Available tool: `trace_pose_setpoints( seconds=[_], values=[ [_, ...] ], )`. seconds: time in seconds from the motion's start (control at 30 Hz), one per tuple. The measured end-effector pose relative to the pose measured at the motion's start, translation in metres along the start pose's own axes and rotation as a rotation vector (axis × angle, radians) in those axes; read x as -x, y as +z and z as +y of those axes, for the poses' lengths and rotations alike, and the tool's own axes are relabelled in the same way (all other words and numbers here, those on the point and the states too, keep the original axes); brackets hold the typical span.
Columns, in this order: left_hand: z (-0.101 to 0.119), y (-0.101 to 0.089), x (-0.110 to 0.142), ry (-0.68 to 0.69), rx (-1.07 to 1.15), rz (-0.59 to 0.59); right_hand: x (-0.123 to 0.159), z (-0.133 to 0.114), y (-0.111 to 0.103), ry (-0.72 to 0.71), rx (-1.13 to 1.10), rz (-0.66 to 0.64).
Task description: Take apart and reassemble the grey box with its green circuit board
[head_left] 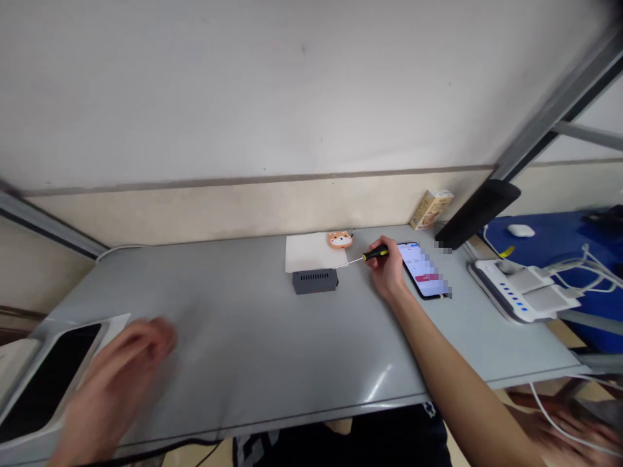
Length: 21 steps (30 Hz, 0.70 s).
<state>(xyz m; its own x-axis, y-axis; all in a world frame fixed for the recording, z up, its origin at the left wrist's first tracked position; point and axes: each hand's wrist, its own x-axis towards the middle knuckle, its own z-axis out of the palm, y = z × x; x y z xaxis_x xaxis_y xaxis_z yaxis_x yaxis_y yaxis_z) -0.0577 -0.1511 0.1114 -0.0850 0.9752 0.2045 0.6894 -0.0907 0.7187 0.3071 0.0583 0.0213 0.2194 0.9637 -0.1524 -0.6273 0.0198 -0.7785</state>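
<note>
My right hand point(385, 269) reaches far across the grey table point(243, 337) and is closed round the black-and-yellow handle of a screwdriver point(363, 257). Its thin shaft points left toward a small dark grey box point(315, 281) with a row of slots. Behind the box lies a white sheet point(311, 251) with an orange cat-faced item point(340, 239) on it. A lit phone point(422, 270) lies just right of that hand. My left hand point(117, 383) hovers blurred over the near left of the table, fingers loosely apart, holding nothing I can make out.
A white device with a dark screen point(46, 376) sits at the near left edge. A small carton point(430, 209) leans by the wall. A white power strip point(520, 292) with plugs and cables lies at the right, beside a blue surface point(559, 243) and a black slanted post point(474, 214).
</note>
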Motion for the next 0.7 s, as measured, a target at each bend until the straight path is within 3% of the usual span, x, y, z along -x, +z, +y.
trace_pose_setpoints(
  seconds=[0.07, 0.17, 0.27, 0.4, 0.57, 0.7],
  values=[
    [-0.013, 0.03, -0.039, 0.013, 0.115, 0.081, -0.001, 0.001, -0.001, -0.01, 0.02, 0.0],
    [-0.009, 0.086, -0.086, 0.101, 0.141, -0.136, -0.002, -0.001, -0.001, -0.044, 0.046, -0.005],
    [0.012, 0.124, -0.109, 0.237, 0.085, -0.195, -0.002, -0.006, -0.002, -0.066, 0.05, -0.019],
    [0.022, 0.14, -0.114, 0.3, 0.085, -0.345, -0.003, -0.014, -0.006, -0.073, -0.011, -0.024],
    [-0.008, 0.151, -0.111, 0.177, 0.239, -0.328, -0.007, -0.021, -0.011, -0.075, -0.091, -0.011],
    [-0.018, 0.161, -0.113, 0.079, 0.415, -0.337, -0.006, -0.021, -0.009, -0.125, 0.005, -0.001]
  ],
)
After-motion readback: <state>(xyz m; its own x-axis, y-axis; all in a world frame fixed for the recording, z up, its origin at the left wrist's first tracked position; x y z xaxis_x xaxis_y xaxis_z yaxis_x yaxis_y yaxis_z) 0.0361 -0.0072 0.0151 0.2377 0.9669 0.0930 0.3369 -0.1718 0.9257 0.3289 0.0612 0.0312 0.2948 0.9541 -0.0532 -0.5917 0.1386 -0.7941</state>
